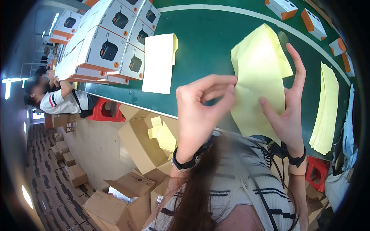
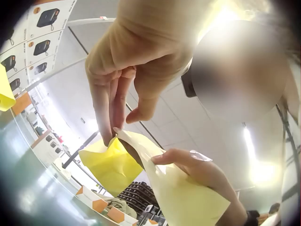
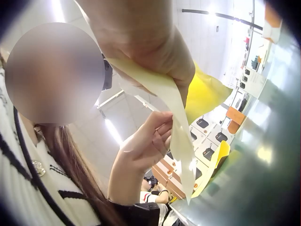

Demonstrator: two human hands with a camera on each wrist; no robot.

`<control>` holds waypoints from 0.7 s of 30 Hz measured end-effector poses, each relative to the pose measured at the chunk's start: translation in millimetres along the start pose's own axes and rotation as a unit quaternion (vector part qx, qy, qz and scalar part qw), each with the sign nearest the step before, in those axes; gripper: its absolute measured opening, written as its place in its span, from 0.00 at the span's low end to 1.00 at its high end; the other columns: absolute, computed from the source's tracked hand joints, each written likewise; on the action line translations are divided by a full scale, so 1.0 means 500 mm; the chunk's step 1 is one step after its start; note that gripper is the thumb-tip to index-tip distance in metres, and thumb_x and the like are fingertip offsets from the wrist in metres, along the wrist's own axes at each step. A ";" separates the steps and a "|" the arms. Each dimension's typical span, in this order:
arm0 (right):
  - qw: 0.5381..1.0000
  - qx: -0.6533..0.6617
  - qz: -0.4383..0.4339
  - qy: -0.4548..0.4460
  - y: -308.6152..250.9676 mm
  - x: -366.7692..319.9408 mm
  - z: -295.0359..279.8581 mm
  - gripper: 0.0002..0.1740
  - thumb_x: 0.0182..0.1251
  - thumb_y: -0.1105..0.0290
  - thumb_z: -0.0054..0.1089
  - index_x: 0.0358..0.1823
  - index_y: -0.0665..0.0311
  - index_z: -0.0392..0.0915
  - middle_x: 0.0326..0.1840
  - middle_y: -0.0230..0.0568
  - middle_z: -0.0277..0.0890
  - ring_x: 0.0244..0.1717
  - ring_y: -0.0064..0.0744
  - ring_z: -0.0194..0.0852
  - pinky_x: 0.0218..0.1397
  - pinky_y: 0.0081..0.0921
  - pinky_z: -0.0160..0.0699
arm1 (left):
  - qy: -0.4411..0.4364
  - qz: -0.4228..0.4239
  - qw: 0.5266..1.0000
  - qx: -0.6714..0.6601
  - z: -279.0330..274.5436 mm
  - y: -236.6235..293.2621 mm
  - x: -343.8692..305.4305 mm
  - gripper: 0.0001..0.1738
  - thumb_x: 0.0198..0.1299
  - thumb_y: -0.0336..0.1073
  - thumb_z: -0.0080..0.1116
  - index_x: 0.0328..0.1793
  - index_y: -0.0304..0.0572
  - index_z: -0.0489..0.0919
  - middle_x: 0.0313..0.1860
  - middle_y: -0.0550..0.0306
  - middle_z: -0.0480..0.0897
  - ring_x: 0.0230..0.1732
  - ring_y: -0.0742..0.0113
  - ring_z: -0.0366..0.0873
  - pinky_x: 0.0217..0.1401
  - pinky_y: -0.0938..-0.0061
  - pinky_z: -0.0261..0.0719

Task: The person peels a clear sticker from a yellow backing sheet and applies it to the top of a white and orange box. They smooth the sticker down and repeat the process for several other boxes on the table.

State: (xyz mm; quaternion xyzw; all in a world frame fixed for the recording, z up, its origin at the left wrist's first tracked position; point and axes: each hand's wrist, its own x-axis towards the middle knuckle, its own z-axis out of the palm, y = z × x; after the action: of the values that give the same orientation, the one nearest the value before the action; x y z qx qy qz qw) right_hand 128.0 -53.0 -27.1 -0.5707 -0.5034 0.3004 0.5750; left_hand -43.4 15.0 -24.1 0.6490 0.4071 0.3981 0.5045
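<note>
One pale yellow paper sheet [image 1: 258, 81] is held up in the middle right of the head view, above the green desk [image 1: 208, 42] and between two hands. The left hand [image 1: 198, 111], centre frame, has its fingers [image 1: 227, 86] curled in and closed on the sheet's left edge in a pinch. In the left wrist view the same pinch shows at the sheet's [image 2: 188, 197] tip, just below the left hand [image 2: 131, 56]. The right hand [image 1: 289, 111], at centre right, holds the sheet's right side. Its thumb lies on the front, the other fingers are behind the paper, and the index finger points straight up past the edge. In the right wrist view the sheet [image 3: 178, 122] comes out from under the right hand [image 3: 141, 37] at the top, and the left hand [image 3: 146, 143] grips it lower in the middle. Each wrist wears one black strap [image 1: 185, 161], two in all.

One cream folded sheet [image 1: 158, 63] lies flat on the desk at upper centre left. One stack of yellow sheets [image 1: 327, 111] lies along the right edge. At upper left stand at least six white cartons printed with a black speaker [image 1: 108, 50], packed touching one another. At least three small orange-and-white boxes [image 1: 313, 23] lie at upper right, apart from each other. Two red stools [image 1: 104, 111] show below the desk edge, one at left and one at lower right. Many brown cardboard boxes [image 1: 131, 184] are heaped on the floor at lower left. A second person in a white top [image 1: 61, 102] sits at far left.
</note>
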 end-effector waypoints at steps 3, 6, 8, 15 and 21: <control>0.996 -0.065 -0.032 -0.055 0.008 0.002 -0.022 0.30 0.58 0.83 0.55 0.66 0.77 0.72 0.86 0.36 0.31 0.68 0.31 0.72 0.63 0.26 0.77 | -0.016 -0.046 0.994 -0.095 -0.007 0.003 -0.001 0.07 0.63 0.20 0.60 0.45 0.25 0.83 0.42 0.53 0.88 0.43 0.74 0.87 0.46 0.84 0.80; 0.998 0.056 0.006 -0.026 0.003 0.002 -0.011 0.41 0.58 0.83 0.55 0.77 0.74 0.54 0.86 0.35 0.33 0.68 0.31 0.72 0.65 0.27 0.77 | -0.026 -0.045 0.983 -0.174 -0.008 -0.006 0.007 0.07 0.66 0.21 0.58 0.46 0.24 0.83 0.46 0.51 0.87 0.48 0.76 0.84 0.49 0.84 0.80; 0.997 0.071 0.013 -0.027 0.002 0.002 -0.013 0.44 0.58 0.83 0.54 0.78 0.73 0.49 0.86 0.35 0.33 0.69 0.31 0.71 0.66 0.28 0.76 | -0.026 -0.044 0.977 -0.208 -0.012 -0.013 0.007 0.07 0.66 0.21 0.58 0.47 0.24 0.83 0.49 0.50 0.86 0.50 0.76 0.83 0.50 0.84 0.79; 0.976 -0.199 -0.080 -0.049 0.021 0.002 -0.049 0.40 0.57 0.81 0.56 0.75 0.77 0.57 0.86 0.36 0.33 0.70 0.30 0.68 0.70 0.29 0.71 | -0.030 0.016 0.999 0.014 -0.015 -0.011 -0.004 0.08 0.59 0.18 0.63 0.44 0.30 0.83 0.37 0.61 0.84 0.39 0.77 0.79 0.46 0.80 0.77; 0.995 -0.078 -0.063 0.005 0.021 0.004 -0.025 0.34 0.58 0.80 0.57 0.68 0.81 0.66 0.86 0.35 0.30 0.69 0.28 0.69 0.69 0.29 0.71 | -0.023 -0.001 1.000 -0.012 0.002 -0.004 -0.009 0.08 0.55 0.17 0.65 0.40 0.31 0.81 0.36 0.62 0.83 0.37 0.77 0.78 0.43 0.80 0.77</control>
State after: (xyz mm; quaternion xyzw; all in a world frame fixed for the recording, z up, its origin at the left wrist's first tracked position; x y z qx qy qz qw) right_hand 142.4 -53.8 -34.5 -0.5828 -0.5571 0.2204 0.5490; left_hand -44.1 11.0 -26.9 0.6515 0.3911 0.3876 0.5219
